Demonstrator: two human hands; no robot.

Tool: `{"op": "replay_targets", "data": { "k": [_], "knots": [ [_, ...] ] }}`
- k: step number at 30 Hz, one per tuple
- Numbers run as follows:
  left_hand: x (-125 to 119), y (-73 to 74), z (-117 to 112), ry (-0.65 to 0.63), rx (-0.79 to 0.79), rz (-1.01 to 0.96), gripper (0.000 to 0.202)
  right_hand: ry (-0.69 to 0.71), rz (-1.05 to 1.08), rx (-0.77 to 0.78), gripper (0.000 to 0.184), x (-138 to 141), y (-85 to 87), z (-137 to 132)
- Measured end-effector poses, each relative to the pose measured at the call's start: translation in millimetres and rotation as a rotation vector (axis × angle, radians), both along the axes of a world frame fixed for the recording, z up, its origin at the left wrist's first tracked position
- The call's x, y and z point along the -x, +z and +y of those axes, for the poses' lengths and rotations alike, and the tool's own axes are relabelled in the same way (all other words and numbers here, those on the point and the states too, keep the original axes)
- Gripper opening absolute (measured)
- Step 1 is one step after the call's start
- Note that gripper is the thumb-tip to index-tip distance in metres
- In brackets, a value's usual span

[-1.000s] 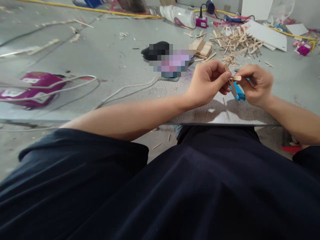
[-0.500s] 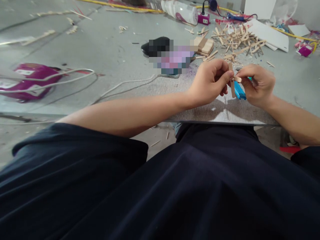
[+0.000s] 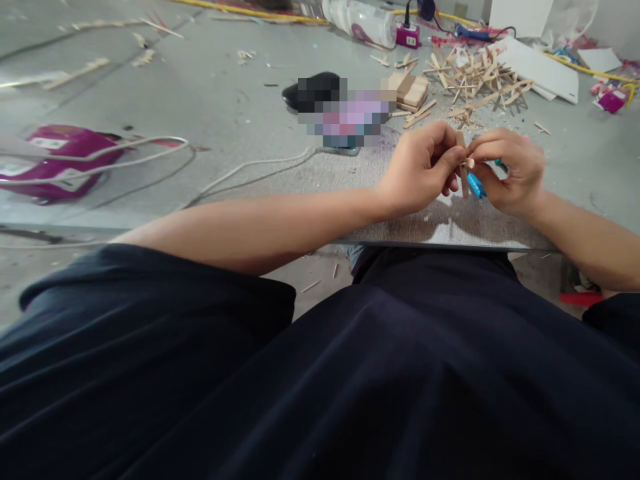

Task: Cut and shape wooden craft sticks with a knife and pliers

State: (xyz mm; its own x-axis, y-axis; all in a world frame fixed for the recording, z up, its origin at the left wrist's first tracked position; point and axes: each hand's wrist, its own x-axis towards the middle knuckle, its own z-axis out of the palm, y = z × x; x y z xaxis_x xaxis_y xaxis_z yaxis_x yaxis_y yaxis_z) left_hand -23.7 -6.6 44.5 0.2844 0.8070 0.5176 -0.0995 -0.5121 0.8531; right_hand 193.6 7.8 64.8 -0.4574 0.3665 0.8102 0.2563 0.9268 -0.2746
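My left hand (image 3: 423, 170) is closed in a pinch on an upright wooden craft stick (image 3: 462, 167). My right hand (image 3: 513, 170) is closed too, its fingertips pressing a short wooden piece (image 3: 470, 162) against that stick. A blue tool (image 3: 477, 185) also sits in the right hand, poking out below the fingers. Both hands hover just above a grey mat (image 3: 445, 227) at the near edge of the floor surface.
A pile of glued stick crosses (image 3: 473, 77) and a stack of wooden pieces (image 3: 410, 92) lie beyond the hands. A magenta device (image 3: 65, 160) with white cable (image 3: 240, 173) sits left. A bottle (image 3: 365, 23), white sheets (image 3: 543, 67) and a black object (image 3: 313, 90) lie farther back.
My right hand has moved in closer to the left, so the short piece is now mostly covered by the fingertips. The view has shifted slightly.
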Motion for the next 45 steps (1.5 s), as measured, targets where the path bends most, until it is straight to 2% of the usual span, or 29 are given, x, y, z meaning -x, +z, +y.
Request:
{"op": "replay_targets", "data": {
  "k": [6, 10, 13, 15, 18, 23, 29, 34, 37, 41, 45],
  "knots": [
    [4.2, 3.8, 8.4, -0.223, 0.180, -0.097, 0.039, 0.145, 0.095, 0.145, 0.025, 5.3, -9.9, -0.5],
    [6.9, 3.3, 10.4, -0.223, 0.194, -0.081, 0.041, 0.142, 0.103, 0.330, 0.046, 7.3, -15.7, -3.9],
    [8.9, 1.2, 9.5, -0.224, 0.134, -0.057, 0.046, 0.098, 0.046, 0.471, 0.059, 6.1, -13.0, -6.0],
    [9.6, -0.6, 8.8, -0.221, 0.089, -0.056, 0.049, 0.096, 0.023, 0.504, 0.062, 5.8, -9.4, -7.8],
    [9.6, -2.3, 8.6, -0.197, 0.066, -0.047, 0.054, 0.086, 0.014, 0.484, 0.063, 6.6, -5.6, -10.2],
    [10.4, -2.1, 9.7, -0.230, 0.011, -0.009, 0.068, 0.035, -0.027, 0.402, 0.062, 5.9, -6.4, -11.2],
    [12.5, -2.2, 7.5, -0.158, -0.099, 0.050, 0.072, -0.004, -0.070, 0.331, 0.062, 5.7, -2.1, -16.2],
    [12.6, -5.2, 11.7, -0.250, -0.156, 0.008, 0.061, 0.088, 0.000, 0.277, 0.053, 8.1, -7.9, -11.9],
    [12.0, -8.0, 14.2, -0.302, -0.208, -0.041, 0.057, 0.093, 0.039, 0.264, 0.057, 9.0, -15.8, -4.2],
    [9.5, -9.8, 12.9, -0.288, -0.212, -0.070, 0.056, 0.064, 0.017, 0.284, 0.056, 9.6, -18.9, -1.3],
    [5.4, -7.6, 8.1, -0.275, -0.252, -0.120, 0.053, 0.075, 0.074, 0.189, 0.050, 12.3, -19.9, -4.2]
  ]
}}
